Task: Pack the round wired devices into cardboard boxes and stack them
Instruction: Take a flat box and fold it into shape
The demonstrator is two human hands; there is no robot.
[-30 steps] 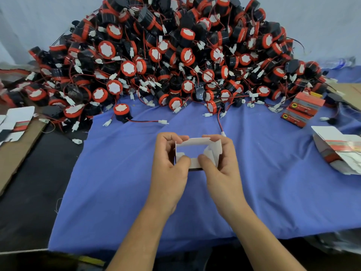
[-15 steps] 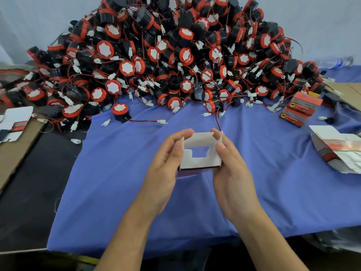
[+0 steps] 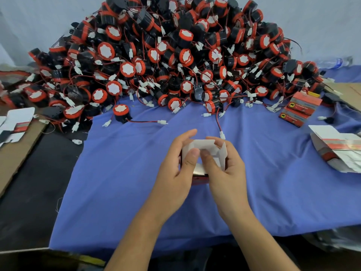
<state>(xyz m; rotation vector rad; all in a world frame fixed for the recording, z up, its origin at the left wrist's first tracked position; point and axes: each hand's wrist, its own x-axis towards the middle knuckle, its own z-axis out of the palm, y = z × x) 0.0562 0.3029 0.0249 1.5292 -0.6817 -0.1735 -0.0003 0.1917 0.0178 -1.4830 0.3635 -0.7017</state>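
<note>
One heap of round wired devices [image 3: 172,61], far too many to count; one single device [image 3: 121,112] lay apart at its front. Two closed red boxes [image 3: 300,108], stacked. One half-folded box [image 3: 205,145], gripped by left hand [image 3: 175,173] and right hand [image 3: 226,173]. Flat box blanks [image 3: 336,149]: count unclear.

Bright, even, diffuse light; no hard glare. Faint soft shadow on blue cloth [image 3: 121,182] beneath left hand [image 3: 173,169] and right hand [image 3: 228,173]. White flaps of cardboard box [image 3: 205,145] at cloth's centre near washed out. Wide-angle bend bows cloth's near edge; flattened cartons [image 3: 340,151] at cloth's right edge smeared.
</note>
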